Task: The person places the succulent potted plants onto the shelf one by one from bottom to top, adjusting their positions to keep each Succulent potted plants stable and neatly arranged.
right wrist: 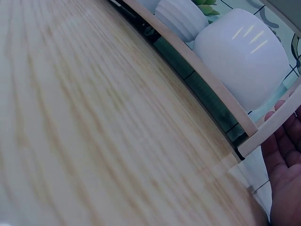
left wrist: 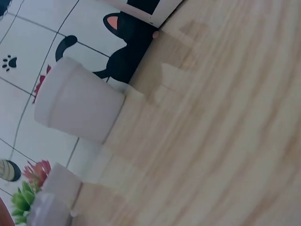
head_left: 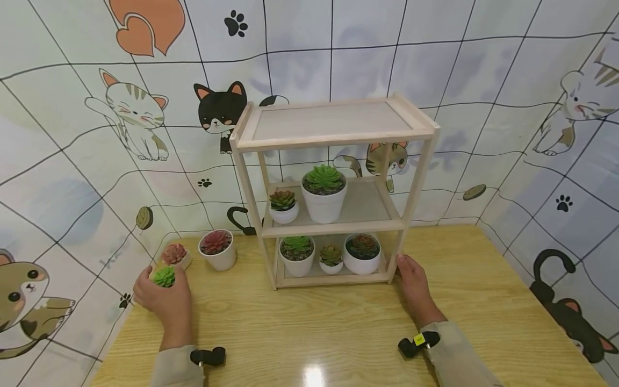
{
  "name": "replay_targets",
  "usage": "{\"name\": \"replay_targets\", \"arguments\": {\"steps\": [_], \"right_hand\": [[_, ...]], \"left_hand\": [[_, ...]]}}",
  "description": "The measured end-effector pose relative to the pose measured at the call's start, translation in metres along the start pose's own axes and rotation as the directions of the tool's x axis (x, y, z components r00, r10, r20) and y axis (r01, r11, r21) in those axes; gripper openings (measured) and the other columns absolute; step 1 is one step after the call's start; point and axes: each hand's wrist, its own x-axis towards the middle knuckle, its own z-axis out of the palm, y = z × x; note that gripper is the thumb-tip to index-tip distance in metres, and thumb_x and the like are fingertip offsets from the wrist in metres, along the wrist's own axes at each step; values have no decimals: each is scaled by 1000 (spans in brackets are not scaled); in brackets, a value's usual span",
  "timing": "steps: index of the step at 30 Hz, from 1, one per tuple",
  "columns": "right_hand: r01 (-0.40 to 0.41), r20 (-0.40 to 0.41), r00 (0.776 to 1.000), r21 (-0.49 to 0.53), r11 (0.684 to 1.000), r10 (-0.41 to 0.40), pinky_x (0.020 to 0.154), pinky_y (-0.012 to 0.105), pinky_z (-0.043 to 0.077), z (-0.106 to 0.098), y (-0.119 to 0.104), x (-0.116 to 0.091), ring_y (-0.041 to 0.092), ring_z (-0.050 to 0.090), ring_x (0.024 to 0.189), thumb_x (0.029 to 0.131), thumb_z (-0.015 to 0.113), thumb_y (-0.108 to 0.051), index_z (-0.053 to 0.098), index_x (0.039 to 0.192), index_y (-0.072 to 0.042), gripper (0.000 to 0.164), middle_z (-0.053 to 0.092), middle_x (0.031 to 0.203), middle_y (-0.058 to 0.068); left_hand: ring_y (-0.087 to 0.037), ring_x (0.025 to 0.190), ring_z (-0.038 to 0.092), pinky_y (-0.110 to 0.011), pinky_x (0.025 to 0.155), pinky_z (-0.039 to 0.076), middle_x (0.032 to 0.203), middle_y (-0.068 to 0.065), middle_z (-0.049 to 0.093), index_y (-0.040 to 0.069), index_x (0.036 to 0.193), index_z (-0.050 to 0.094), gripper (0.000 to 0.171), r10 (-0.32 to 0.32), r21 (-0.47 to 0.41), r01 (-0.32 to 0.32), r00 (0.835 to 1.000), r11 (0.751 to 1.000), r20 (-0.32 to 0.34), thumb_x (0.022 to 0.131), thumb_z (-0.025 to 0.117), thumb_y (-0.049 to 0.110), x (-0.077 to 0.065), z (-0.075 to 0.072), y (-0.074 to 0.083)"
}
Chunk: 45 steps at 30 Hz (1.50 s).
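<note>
At the table's left side my left hand (head_left: 166, 301) has fingers and thumb round a small potted green succulent (head_left: 164, 276). In the left wrist view that green succulent (left wrist: 23, 202) shows in a pale pot, with only a bit of the hand at the edge. Just behind it is a pink succulent (head_left: 175, 253) in a white pot, and to their right a dark red succulent (head_left: 216, 243) in a larger white pot. My right hand (head_left: 413, 282) rests with extended fingers against the right front leg of a wooden shelf (head_left: 333, 142); the right wrist view shows the fingers (right wrist: 282, 146) beside the leg.
On the middle tier stand a large green succulent (head_left: 324, 193) and a small reddish-green one (head_left: 283, 206). The bottom tier holds a green succulent (head_left: 297, 255), a tiny one (head_left: 331, 259) and a dark one (head_left: 362, 253). Cat-patterned sheeting (head_left: 300, 70) surrounds the wooden table (head_left: 309, 328).
</note>
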Motion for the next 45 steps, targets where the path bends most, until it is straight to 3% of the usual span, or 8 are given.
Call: {"name": "replay_targets", "arguments": {"steps": [3, 7, 11, 15, 20, 26, 34, 45], "right_hand": [[-7, 4, 1000, -1, 1000, 7, 101, 14, 44, 0, 0, 0, -3, 57, 112, 113, 35, -45, 54, 138, 7, 60, 64, 128, 15], [-2, 7, 1000, 0, 1000, 2, 99, 13, 43, -1, 0, 0, -3, 57, 111, 113, 35, -45, 55, 135, 7, 60, 65, 124, 14], [24, -2, 1000, 8, 1000, -24, 97, 14, 45, -1, 2, 0, -1, 59, 108, 113, 36, -41, 57, 129, 9, 57, 67, 118, 11], [25, 0, 1000, -7, 1000, -25, 97, 14, 45, -2, 3, 0, -3, 59, 109, 113, 36, -42, 58, 131, 8, 57, 67, 122, 12], [29, 2, 1000, -15, 999, -29, 97, 13, 45, -2, 5, 0, -5, 59, 109, 113, 35, -43, 56, 135, 8, 60, 65, 128, 19], [39, -14, 999, 21, 999, -39, 93, 10, 46, -2, 5, 1, -4, 61, 106, 113, 38, -39, 58, 129, 11, 56, 70, 118, 7], [35, -13, 999, 3, 999, -35, 95, 11, 46, -1, 4, 0, -5, 60, 106, 113, 38, -41, 57, 129, 11, 57, 69, 120, 9], [21, -15, 1000, 1, 1000, -21, 95, 10, 44, 0, 2, 0, -4, 59, 108, 113, 37, -42, 56, 132, 11, 60, 65, 125, 17]], "left_hand": [[-34, 145, 27, -47, 123, 19, 153, -20, 38, 3, 148, 42, 70, -151, -30, 153, 987, 988, 48, 92, 76, 26, 3, -1, -10], [-29, 152, 22, -40, 128, 16, 161, -16, 28, 7, 155, 33, 84, -319, -66, 326, 943, 943, 99, 90, 78, 37, 5, -2, -20], [-30, 152, 24, -40, 129, 17, 162, -17, 27, 7, 156, 32, 90, -374, -59, 383, 919, 922, 122, 88, 80, 41, 7, -3, -29], [-31, 153, 24, -40, 130, 17, 164, -18, 26, 7, 158, 30, 94, -413, -34, 422, 898, 906, 153, 87, 81, 42, 10, -4, -36], [-36, 153, 24, -47, 130, 20, 165, -22, 24, 5, 159, 26, 96, -416, 14, 422, 888, 907, 194, 88, 80, 40, 14, -5, -42], [-38, 152, 26, -49, 129, 20, 164, -23, 25, 5, 160, 24, 98, -431, 66, 427, 878, 902, 206, 87, 81, 38, 14, -3, -48], [-47, 149, 27, -54, 127, 22, 158, -31, 31, -6, 156, 27, 89, -385, 136, 363, 902, 922, 196, 89, 78, 22, 12, -3, -48], [-51, 146, 30, -57, 125, 24, 154, -35, 34, -9, 154, 29, 87, -369, 177, 336, 907, 925, 203, 89, 78, 20, 12, -5, -47]]}}
